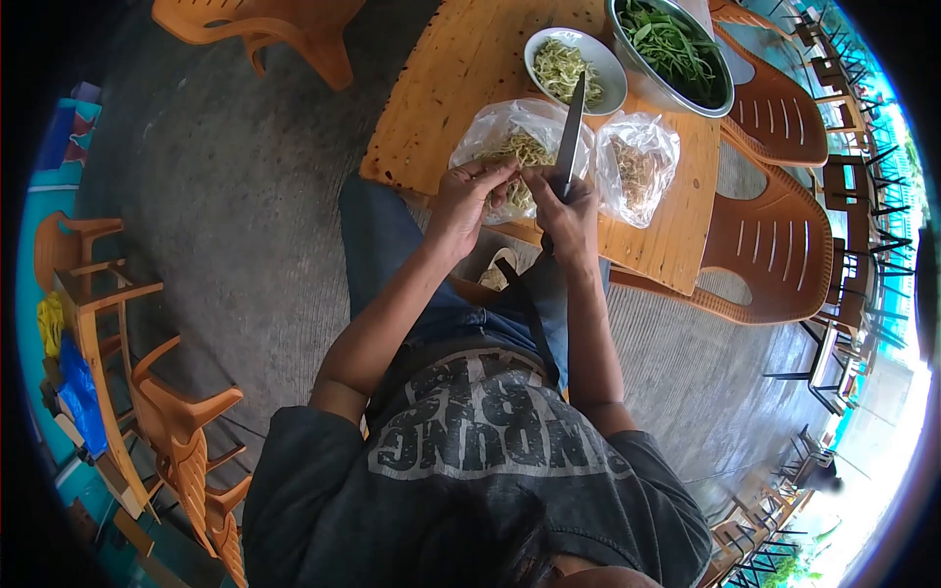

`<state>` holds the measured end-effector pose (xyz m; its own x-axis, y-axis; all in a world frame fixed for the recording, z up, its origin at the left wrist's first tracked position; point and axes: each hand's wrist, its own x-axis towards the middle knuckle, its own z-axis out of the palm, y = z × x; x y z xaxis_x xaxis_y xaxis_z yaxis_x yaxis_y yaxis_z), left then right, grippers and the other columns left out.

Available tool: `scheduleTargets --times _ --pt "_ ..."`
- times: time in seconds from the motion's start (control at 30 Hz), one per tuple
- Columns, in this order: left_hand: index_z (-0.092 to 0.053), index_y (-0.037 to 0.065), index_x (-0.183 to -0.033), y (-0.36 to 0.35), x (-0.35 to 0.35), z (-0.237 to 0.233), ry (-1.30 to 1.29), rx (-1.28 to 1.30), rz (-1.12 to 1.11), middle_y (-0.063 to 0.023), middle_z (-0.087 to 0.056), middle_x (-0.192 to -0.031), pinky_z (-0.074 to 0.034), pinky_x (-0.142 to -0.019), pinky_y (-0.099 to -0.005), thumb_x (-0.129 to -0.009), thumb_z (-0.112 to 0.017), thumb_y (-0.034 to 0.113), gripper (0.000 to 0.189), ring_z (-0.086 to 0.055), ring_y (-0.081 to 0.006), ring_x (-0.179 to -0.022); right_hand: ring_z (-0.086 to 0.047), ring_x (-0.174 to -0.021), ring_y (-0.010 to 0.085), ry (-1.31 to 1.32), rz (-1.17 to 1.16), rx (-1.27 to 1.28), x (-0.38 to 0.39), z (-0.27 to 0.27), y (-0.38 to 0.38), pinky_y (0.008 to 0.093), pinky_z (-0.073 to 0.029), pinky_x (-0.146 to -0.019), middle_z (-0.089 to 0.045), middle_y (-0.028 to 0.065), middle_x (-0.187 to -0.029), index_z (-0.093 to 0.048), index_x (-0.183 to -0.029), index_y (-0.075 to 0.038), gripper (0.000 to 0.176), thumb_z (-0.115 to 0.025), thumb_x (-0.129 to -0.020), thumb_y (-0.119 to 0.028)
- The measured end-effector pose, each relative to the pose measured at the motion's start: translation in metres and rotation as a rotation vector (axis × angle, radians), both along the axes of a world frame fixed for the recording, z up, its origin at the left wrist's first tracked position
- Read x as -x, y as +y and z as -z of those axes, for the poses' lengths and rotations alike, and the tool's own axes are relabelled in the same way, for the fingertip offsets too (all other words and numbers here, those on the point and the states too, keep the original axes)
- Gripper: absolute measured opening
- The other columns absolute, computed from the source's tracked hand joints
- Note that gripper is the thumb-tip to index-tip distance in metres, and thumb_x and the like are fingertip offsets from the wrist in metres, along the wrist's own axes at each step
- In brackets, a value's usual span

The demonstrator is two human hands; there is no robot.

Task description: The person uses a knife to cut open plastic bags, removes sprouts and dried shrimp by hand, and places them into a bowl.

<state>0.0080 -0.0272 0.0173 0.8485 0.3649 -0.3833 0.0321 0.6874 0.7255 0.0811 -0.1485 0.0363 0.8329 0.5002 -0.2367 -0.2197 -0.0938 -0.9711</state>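
Observation:
My right hand is wrapped around the handle of a knife, whose blade points away from me over the table. Close beside it, my left hand is pinched, its fingertips nearly meeting the right hand's; what they hold is too small to make out. Under and behind my hands lies an open clear plastic bag of bean sprouts. To the right, a second plastic bag holds brownish scraps. A white bowl with pale sprouts stands beyond the knife tip.
A metal basin of green leafy vegetables sits at the far right of the wooden table. Brown plastic chairs line its right side. Another chair stands at the upper left, and more chairs stand at the left.

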Motion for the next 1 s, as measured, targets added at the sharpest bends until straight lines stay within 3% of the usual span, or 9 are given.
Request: scheduleTargets --times 0.03,0.13,0.17,0.3,0.7,1.0 --pt "-0.066 0.005 -0.091 0.001 0.001 0.002 -0.002 -0.005 0.006 0.0019 -0.060 -0.080 -0.038 -0.058 -0.0185 -0.088 -0.063 0.020 0.016 -0.047 -0.0022 -0.067 -0.040 -0.050 0.0028 -0.055 -0.028 0.080 0.000 -0.002 -0.002 0.0197 -0.029 -0.045 -0.050 -0.0035 -0.060 -0.065 -0.094 0.002 0.028 -0.064 -0.088 -0.025" --pt "-0.066 0.005 -0.087 0.005 0.002 0.006 0.001 -0.049 0.028 0.0019 -0.060 -0.077 -0.037 -0.056 -0.0182 -0.087 -0.063 0.018 0.013 -0.047 -0.0022 -0.064 -0.041 -0.056 0.0035 -0.197 -0.064 -0.040 -0.001 -0.006 -0.003 0.0193 -0.031 -0.048 -0.051 -0.0007 -0.064 -0.059 -0.109 0.004 0.039 -0.055 -0.093 -0.031" --pt "-0.065 0.005 -0.086 0.007 0.003 0.005 0.010 -0.082 0.042 0.0020 -0.059 -0.075 -0.037 -0.055 -0.0182 -0.087 -0.063 0.017 0.013 -0.047 -0.0023 -0.062 -0.042 -0.059 0.0042 -0.104 -0.134 0.037 -0.004 -0.014 -0.008 0.0189 -0.032 -0.051 -0.051 0.0008 -0.066 -0.049 -0.123 0.004 0.047 -0.047 -0.096 -0.035" --pt "-0.065 0.004 -0.084 0.017 0.003 0.000 0.035 -0.207 0.136 0.0020 -0.058 -0.069 -0.035 -0.051 -0.0186 -0.086 -0.064 0.016 0.011 -0.045 -0.0027 -0.055 -0.041 -0.058 0.0051 0.018 -0.416 -0.070 -0.005 -0.025 -0.012 0.0192 -0.032 -0.051 -0.046 -0.0015 -0.064 -0.043 -0.132 -0.003 0.045 -0.046 -0.097 -0.033" --pt "-0.067 0.002 -0.091 0.030 0.007 -0.010 0.061 -0.404 0.253 -0.0016 -0.064 -0.076 -0.038 -0.053 -0.0177 -0.084 -0.066 0.013 0.013 -0.052 -0.0027 -0.061 -0.040 -0.058 0.0047 -0.047 -0.368 -0.066 0.001 -0.012 -0.010 0.0193 -0.033 -0.052 -0.046 -0.0023 -0.065 -0.051 -0.118 -0.005 0.028 -0.050 -0.096 -0.023" --pt "-0.066 0.000 -0.086 0.038 0.008 -0.013 0.067 -0.743 0.306 -0.0052 -0.066 -0.077 -0.047 -0.066 -0.0224 -0.080 -0.064 0.012 0.014 -0.059 -0.0083 -0.069 -0.041 -0.056 0.0047 -0.159 -0.301 -0.014 0.002 0.003 0.003 0.0211 -0.033 -0.050 -0.048 -0.0015 -0.059 -0.053 -0.108 -0.002 0.022 -0.052 -0.095 -0.021"
